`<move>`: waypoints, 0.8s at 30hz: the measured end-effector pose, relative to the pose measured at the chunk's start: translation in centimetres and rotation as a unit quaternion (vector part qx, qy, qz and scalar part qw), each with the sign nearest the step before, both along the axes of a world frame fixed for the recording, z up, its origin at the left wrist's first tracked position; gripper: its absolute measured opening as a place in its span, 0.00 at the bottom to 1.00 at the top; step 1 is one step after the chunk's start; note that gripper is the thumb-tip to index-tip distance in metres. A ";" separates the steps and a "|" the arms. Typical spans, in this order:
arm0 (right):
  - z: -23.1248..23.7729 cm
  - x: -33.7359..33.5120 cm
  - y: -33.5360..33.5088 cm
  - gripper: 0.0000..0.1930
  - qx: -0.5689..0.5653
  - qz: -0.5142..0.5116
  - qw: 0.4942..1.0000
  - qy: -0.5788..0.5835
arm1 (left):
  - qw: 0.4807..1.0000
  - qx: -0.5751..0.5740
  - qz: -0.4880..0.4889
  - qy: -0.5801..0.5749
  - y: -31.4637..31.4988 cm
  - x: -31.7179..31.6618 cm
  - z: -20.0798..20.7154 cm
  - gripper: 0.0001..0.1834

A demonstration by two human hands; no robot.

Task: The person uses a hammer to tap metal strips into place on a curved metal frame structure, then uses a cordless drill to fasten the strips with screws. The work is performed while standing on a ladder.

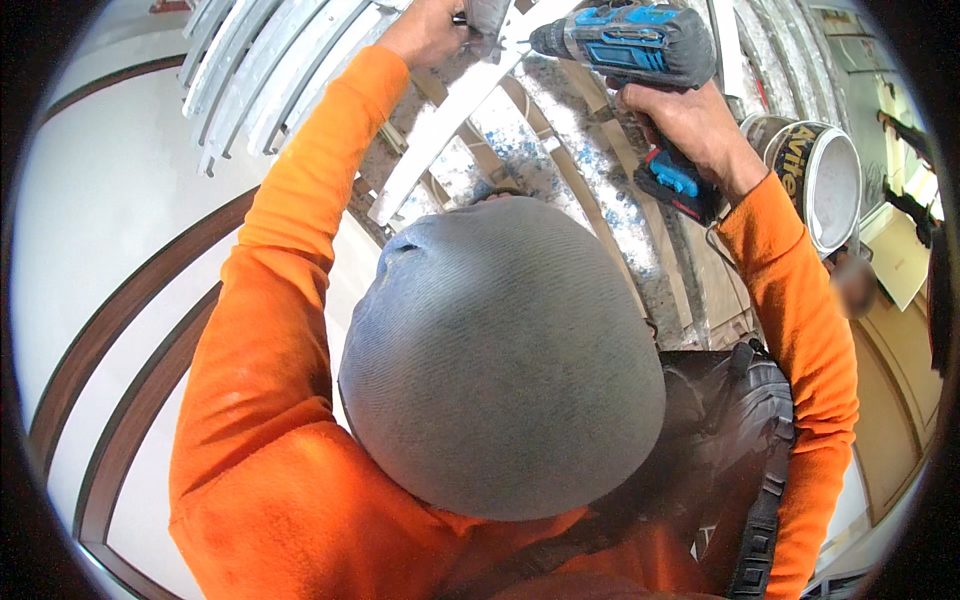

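Observation:
My right hand (690, 120) grips the handle of a blue and grey cordless drill (630, 45), held level with its bit pointing left. The bit tip meets a long white slat (440, 130) just beside my left hand (430, 30). That hand is closed on a small pale piece (490, 18) and presses it against the slat at the top of the picture. Both arms wear orange sleeves and reach upward. A grey knit cap (500, 360) fills the middle of the view and hides what lies under it.
Several white slats (250, 70) fan out at the upper left. A speckled wooden frame (600, 190) runs behind the drill. A white paint bucket (820, 170) sits to the right, a dark strapped bag (750, 430) below it. White panels with brown trim (130, 300) curve along the left.

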State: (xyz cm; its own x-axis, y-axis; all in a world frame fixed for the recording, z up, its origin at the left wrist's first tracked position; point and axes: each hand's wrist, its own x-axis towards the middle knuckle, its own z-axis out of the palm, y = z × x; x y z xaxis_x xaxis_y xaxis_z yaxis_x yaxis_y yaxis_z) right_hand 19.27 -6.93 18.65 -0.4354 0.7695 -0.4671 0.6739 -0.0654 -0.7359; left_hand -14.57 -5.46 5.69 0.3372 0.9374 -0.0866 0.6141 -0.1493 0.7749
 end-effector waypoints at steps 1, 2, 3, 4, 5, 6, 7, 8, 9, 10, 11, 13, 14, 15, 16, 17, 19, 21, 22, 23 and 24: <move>0.0 -0.2 0.2 0.13 -0.015 0.009 1.000 -0.021 | 0.999 -0.025 0.007 -0.033 -0.1 0.0 -0.3 0.14; -0.1 -0.4 0.3 0.12 0.005 0.012 1.000 -0.015 | 0.996 -0.049 0.014 -0.066 -0.2 0.0 -0.6 0.14; -0.2 -0.7 0.3 0.12 0.024 0.015 1.000 -0.008 | 0.992 -0.073 0.022 -0.100 -0.3 -0.1 -0.9 0.13; -0.3 -0.9 0.3 0.11 0.044 0.018 0.999 -0.001 | 0.994 -0.064 0.016 -0.085 -0.2 -0.1 -1.1 0.13; -0.6 -1.1 0.4 0.13 0.026 0.013 1.000 0.000 | 0.996 -0.055 0.011 -0.070 -0.1 -0.2 -1.2 0.14; -0.9 -1.3 0.7 0.14 0.008 0.007 1.000 0.002 | 0.997 -0.047 0.005 -0.056 -0.1 -0.3 -1.4 0.14; -1.2 -1.5 1.0 0.16 -0.010 0.001 1.000 0.003 | 0.996 -0.059 0.010 -0.069 -0.1 -0.2 -1.1 0.14; -1.4 -1.7 1.1 0.15 -0.002 0.003 1.000 0.002 | 0.994 -0.072 0.015 -0.082 -0.2 -0.1 -0.8 0.14; -1.5 -1.8 1.2 0.15 0.006 0.005 1.000 0.000 | 0.992 -0.084 0.019 -0.096 -0.2 0.0 -0.5 0.14; -1.5 -2.0 1.3 0.15 0.015 0.007 1.000 -0.002 | 0.991 -0.088 0.015 -0.100 -0.2 0.0 -0.4 0.14; -1.2 -2.2 1.4 0.15 -0.003 0.000 1.000 -0.006 | 0.990 -0.092 0.011 -0.104 -0.2 0.1 -0.3 0.13; -0.5 -2.7 1.8 0.15 -0.040 -0.011 0.999 -0.012 | 0.990 -0.089 0.013 -0.107 -0.3 0.1 -0.4 0.12; -0.3 -3.0 2.1 0.15 -0.044 0.006 0.999 -0.022 | 0.991 -0.082 0.020 -0.105 -0.4 0.0 -0.5 0.12; -0.1 -3.2 2.4 0.15 -0.048 0.023 0.998 -0.032 | 0.991 -0.075 0.026 -0.103 -0.5 -0.1 -0.6 0.11; 0.1 -3.2 2.7 0.15 -0.050 0.036 0.997 -0.045 | 0.992 -0.075 0.027 -0.095 -0.5 0.0 -0.6 0.11; -0.2 -3.1 2.7 0.14 -0.013 0.061 0.998 -0.032 | 0.993 -0.074 0.028 -0.087 -0.4 0.1 -0.6 0.11; -1.1 -2.9 2.7 0.13 0.060 0.111 0.992 -0.006 | 0.993 -0.067 0.028 -0.088 -0.3 0.1 -0.8 0.10; -1.1 -2.8 2.8 0.17 0.020 0.078 0.995 -0.051 | 0.992 -0.054 0.025 -0.107 -0.3 0.0 -1.2 0.10; -1.1 -2.8 2.8 0.19 -0.001 0.061 0.995 -0.074 | 0.992 -0.056 0.029 -0.111 -0.3 0.0 -1.3 0.10; -1.1 -2.9 3.0 0.21 -0.010 0.056 0.995 -0.077 | 0.991 -0.057 0.032 -0.114 -0.4 0.1 -1.3 0.10; -1.2 -2.9 3.3 0.23 -0.019 0.051 0.995 -0.079 | 0.991 -0.059 0.036 -0.117 -0.4 0.1 -1.3 0.10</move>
State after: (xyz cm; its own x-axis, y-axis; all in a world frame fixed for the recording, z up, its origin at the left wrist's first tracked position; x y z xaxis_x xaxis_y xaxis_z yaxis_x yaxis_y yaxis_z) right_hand 16.32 -3.64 17.45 -0.4287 0.7052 -0.5647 0.7862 -0.0167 -0.6178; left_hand -14.47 -5.88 4.35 0.2928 0.9481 -0.1240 0.4217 -0.0117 0.9067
